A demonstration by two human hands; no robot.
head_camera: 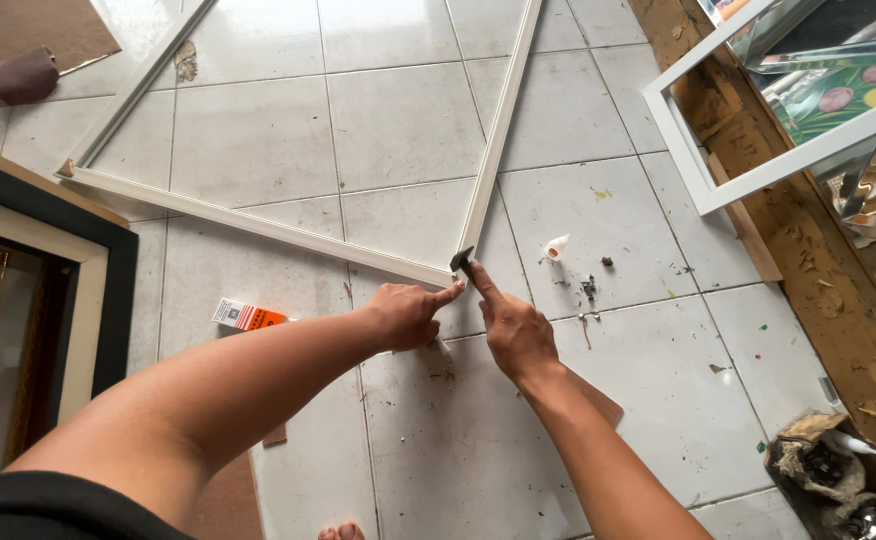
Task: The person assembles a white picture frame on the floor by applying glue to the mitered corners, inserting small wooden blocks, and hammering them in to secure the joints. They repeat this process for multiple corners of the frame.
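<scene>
A white picture frame (258, 225) lies flat on the tiled floor, its near corner pointing at me. My left hand (405, 313) presses a fingertip against that corner joint. My right hand (514, 328) holds a small hammer (462, 260) by its handle, index finger stretched along it, with the dark head resting right at the corner. Both hands nearly touch each other there.
A small white glue bottle (556, 246) and scattered nails (588, 290) lie right of the corner. An orange-and-white box (246, 315) sits to the left. A black-and-cream frame (48, 290) stands at left, another white frame (698, 170) and a wooden ledge at right.
</scene>
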